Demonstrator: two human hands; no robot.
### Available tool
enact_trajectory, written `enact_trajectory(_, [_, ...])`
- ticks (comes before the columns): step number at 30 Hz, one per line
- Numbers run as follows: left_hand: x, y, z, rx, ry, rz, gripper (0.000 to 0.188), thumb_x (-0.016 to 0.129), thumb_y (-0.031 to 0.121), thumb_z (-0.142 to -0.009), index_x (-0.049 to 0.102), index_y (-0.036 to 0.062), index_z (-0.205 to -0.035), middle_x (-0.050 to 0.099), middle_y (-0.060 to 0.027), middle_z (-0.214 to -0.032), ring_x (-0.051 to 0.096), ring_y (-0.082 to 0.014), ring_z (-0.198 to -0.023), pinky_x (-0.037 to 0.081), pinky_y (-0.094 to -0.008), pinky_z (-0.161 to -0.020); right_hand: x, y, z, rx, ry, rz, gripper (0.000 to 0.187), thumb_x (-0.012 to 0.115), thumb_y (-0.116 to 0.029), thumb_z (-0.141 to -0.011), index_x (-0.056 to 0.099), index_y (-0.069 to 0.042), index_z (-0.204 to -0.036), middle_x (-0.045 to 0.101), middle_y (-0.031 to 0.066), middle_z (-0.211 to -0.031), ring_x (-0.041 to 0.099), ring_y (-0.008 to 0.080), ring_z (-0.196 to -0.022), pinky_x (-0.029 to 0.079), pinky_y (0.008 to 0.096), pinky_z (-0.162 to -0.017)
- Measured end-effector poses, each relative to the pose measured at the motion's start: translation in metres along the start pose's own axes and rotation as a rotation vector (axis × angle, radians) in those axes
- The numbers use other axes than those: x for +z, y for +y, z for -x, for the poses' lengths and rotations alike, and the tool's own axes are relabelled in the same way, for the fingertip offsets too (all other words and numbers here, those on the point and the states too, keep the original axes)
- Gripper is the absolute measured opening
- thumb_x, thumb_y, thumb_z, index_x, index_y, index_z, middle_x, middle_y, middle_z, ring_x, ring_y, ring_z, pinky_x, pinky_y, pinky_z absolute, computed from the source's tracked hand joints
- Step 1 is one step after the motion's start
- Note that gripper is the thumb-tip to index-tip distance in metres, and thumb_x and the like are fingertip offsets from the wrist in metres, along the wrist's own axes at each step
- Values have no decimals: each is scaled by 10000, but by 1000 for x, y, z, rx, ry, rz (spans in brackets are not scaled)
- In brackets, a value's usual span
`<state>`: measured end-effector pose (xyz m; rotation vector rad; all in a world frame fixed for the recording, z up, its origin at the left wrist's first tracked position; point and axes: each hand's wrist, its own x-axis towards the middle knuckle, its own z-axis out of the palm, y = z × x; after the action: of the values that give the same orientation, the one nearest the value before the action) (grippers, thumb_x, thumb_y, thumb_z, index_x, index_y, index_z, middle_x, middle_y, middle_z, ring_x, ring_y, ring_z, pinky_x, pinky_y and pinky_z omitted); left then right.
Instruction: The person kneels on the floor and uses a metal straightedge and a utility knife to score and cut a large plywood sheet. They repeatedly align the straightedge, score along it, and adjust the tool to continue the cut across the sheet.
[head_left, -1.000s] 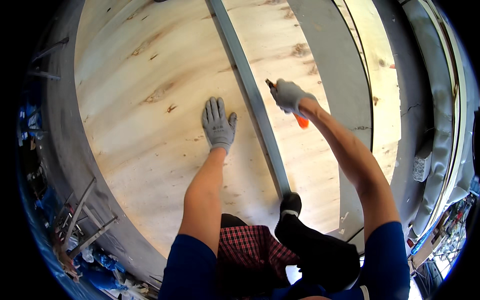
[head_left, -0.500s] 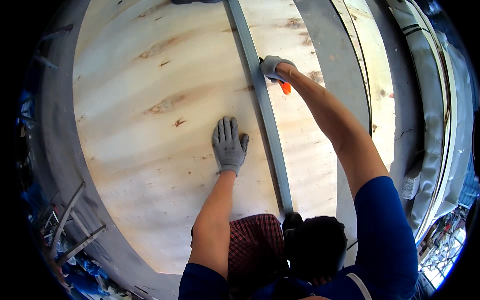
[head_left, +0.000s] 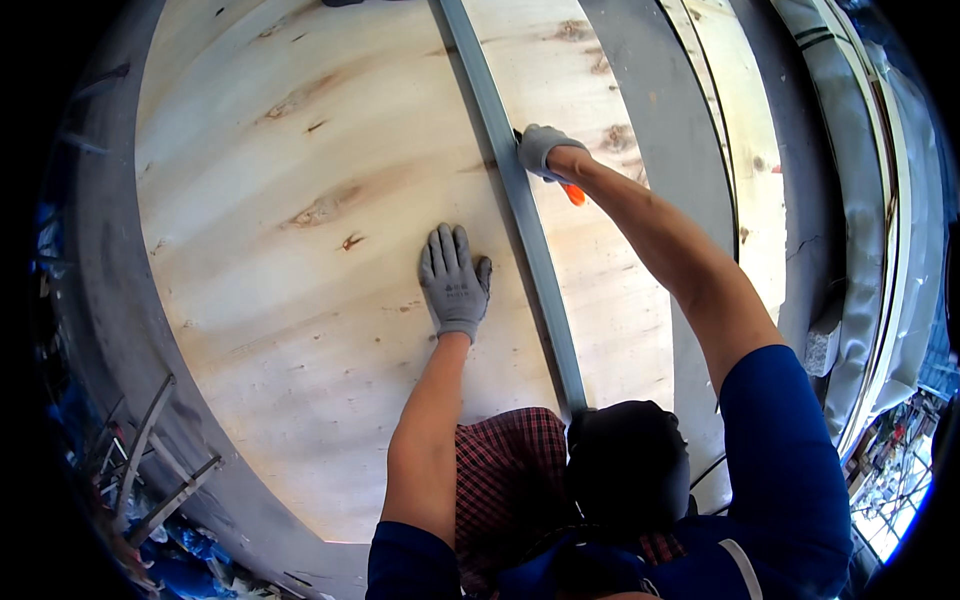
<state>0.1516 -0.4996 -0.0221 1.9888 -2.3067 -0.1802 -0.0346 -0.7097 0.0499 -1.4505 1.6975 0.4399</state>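
Observation:
My left hand (head_left: 455, 282), in a grey glove, lies flat with its fingers stretched out on a large pale plywood sheet (head_left: 260, 360). A long grey metal bar (head_left: 515, 190) runs along the sheet from far to near, right of that hand. At the bar's right edge, my gloved right hand (head_left: 547, 153) is closed round an orange-handled utility knife (head_left: 574, 194). Its orange end sticks out below the fist, and a dark tip shows beside the bar. The blade cannot be made out. A black rounded shape (head_left: 628, 465) covers the area by the bar's near end.
Another plywood piece (head_left: 750, 150) lies to the right across a strip of grey floor (head_left: 660, 110). Farther right are long wrapped bundles (head_left: 865, 200) and a small pale block (head_left: 822, 348). Metal frame legs (head_left: 150, 460) stand at the lower left. A dark object pokes in at the top edge.
My right hand has drawn the knife a short way nearer to me along the bar. The left hand stays at the same spot on the plywood. The whole view has shifted slightly.

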Motion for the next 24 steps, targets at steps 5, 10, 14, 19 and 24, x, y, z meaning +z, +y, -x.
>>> enact_trajectory(5, [-5, 0, 5, 7, -42, -42, 653, 442, 441, -969, 384, 6, -1452, 367, -203, -1506, 306, -342, -1414, 187, -476, -1168, 34, 17, 7, -117, 168, -9, 375, 469, -124, -885, 610, 89, -1161, 616, 308, -1188, 632, 400, -1108, 515, 428, -926])
enact_trajectory(10, [-2, 1, 3, 10, 35, -33, 653, 461, 434, -964, 392, -6, -1442, 388, -208, -1492, 333, -350, -1397, 197, -483, -1164, 23, 7, 23, -66, 127, 52, 339, 476, -86, -864, 670, 66, -1097, 655, 294, -1122, 670, 403, -1033, 548, 424, -862])
enact_trajectory(14, [-2, 8, -4, 37, 41, 38, 650, 456, 439, -964, 400, 1, -1439, 394, -205, -1490, 340, -348, -1393, 196, -477, -1165, 17, 29, 0, -50, 18, 56, 208, 566, -33, -806, 726, 40, -919, 728, 203, -875, 730, 237, -762, 587, 350, -601])
enact_trajectory(19, [-1, -7, 3, 5, 45, -2, 645, 460, 438, -961, 410, 1, -1432, 399, -197, -1489, 345, -340, -1390, 202, -474, -1164, 57, 23, 50, 56, 44, -97, 357, 468, -129, -869, 637, 68, -1114, 661, 283, -1117, 679, 391, -1008, 550, 434, -841])
enact_trajectory(24, [0, -2, 3, 26, 57, -3, 647, 462, 448, -959, 417, 4, -1428, 398, -199, -1486, 345, -342, -1389, 218, -468, -1160, 57, 35, 69, 22, -52, -16, 384, 469, -85, -856, 597, 96, -1169, 648, 311, -1117, 667, 408, -1028, 541, 441, -851])
